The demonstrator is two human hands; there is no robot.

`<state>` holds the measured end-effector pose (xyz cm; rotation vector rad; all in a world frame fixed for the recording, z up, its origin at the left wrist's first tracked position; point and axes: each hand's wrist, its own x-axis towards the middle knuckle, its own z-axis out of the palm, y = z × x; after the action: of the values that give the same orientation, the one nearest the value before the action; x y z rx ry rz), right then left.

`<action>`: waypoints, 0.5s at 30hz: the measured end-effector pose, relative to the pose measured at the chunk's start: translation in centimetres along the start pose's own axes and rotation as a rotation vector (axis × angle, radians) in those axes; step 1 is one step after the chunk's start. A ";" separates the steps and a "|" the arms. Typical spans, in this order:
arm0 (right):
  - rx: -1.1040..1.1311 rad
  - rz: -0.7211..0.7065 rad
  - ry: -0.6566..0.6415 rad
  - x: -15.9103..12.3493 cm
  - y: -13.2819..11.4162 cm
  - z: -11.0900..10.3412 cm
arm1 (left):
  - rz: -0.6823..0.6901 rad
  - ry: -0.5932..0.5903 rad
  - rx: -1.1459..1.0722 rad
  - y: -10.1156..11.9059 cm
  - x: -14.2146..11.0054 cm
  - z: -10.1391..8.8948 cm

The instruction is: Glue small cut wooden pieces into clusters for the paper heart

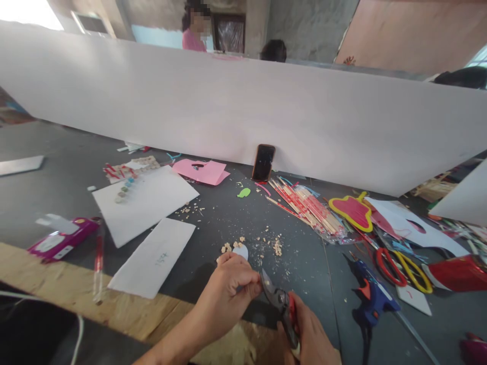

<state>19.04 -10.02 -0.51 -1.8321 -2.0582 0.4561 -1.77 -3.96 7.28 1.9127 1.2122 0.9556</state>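
Observation:
My right hand point(310, 329) grips a pair of pruning shears point(279, 299) with red on the handle, its blades pointing away from me. Beside the blades, my left hand point(236, 284) has its fingers pinched together; whatever lies between them is too small to make out. Just beyond those fingers is a white rounded piece point(241, 251), partly covered by the hand. Small tan bits point(227, 247) lie around it, and another little heap of tan pieces point(277, 247) sits farther right on the dark table.
A blue glue gun point(375, 299), scissors point(391, 267) and bundled wooden sticks point(310, 210) lie to the right. Leftward are white sheets point(148, 197), pink paper point(200, 171) and a purple device point(64, 241). A phone point(264, 162) leans against the white divider point(236, 106); people are beyond it.

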 end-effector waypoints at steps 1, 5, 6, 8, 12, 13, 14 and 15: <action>0.002 -0.001 -0.016 0.0 0.1 -0.1 | -0.008 -0.011 -0.011 0.0 0.0 -0.1; 0.013 -0.004 -0.144 -0.1 0.8 -0.5 | -0.036 -0.021 -0.056 0.2 -0.2 0.0; 0.011 -0.001 -0.179 0.0 0.9 -0.6 | -0.039 -0.018 -0.063 0.2 -0.2 0.0; -0.008 0.001 -0.231 0.2 1.1 -0.8 | -0.050 -0.008 -0.063 0.1 -0.2 0.1; -0.020 -0.009 -0.261 0.8 0.8 -1.2 | -0.097 0.026 -0.041 -0.4 0.1 0.6; -0.008 -0.011 -0.247 0.8 0.6 -1.1 | -0.105 0.039 -0.033 -0.4 0.3 0.7; 0.000 -0.002 -0.220 0.8 0.4 -1.0 | -0.112 0.051 -0.026 -0.5 0.4 0.9; 0.001 0.017 -0.178 0.7 0.3 -0.8 | -0.117 0.065 -0.021 -0.5 0.4 1.0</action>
<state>19.55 -9.26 0.08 -1.8701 -2.1564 0.6468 -1.00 -3.51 6.41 1.7854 1.3308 0.9704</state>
